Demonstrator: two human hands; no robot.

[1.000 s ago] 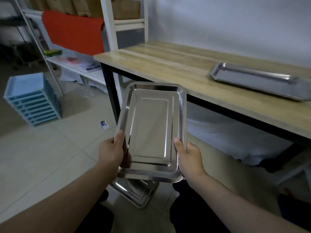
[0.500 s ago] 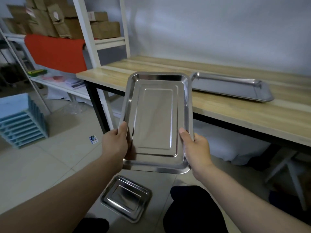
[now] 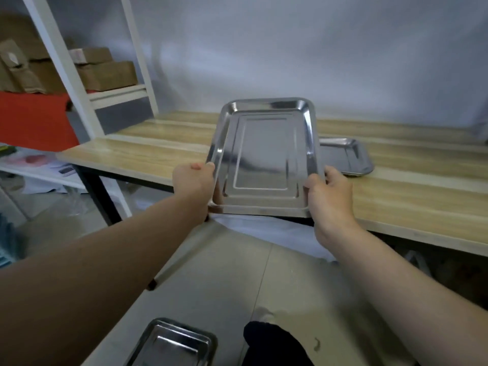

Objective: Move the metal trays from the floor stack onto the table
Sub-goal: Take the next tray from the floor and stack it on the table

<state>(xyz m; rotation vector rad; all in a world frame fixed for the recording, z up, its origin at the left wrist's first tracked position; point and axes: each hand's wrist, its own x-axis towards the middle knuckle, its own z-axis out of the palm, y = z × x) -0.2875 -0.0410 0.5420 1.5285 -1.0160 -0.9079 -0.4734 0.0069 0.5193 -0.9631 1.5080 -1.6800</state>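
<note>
I hold a shiny rectangular metal tray (image 3: 264, 157) in front of me, tilted up over the near edge of the wooden table (image 3: 148, 154). My left hand (image 3: 194, 182) grips its left rim near the lower corner. My right hand (image 3: 328, 194) grips the right rim near the lower corner. Another metal tray (image 3: 346, 157) lies flat on the table, partly hidden behind the held one. The floor stack of trays (image 3: 171, 344) sits at the bottom of the view, below my left forearm.
A white shelf frame (image 3: 71, 75) with cardboard boxes (image 3: 105, 72) and a red sheet (image 3: 31, 120) stands left of the table. The table has black legs (image 3: 97, 194). White cloth (image 3: 277, 233) lies under it. My dark trouser leg (image 3: 269, 344) is at the bottom.
Both hands have lifted the tray higher and carried it forward to the table's edge. The view has risen, so the floor stack has slid to the bottom of the frame.
</note>
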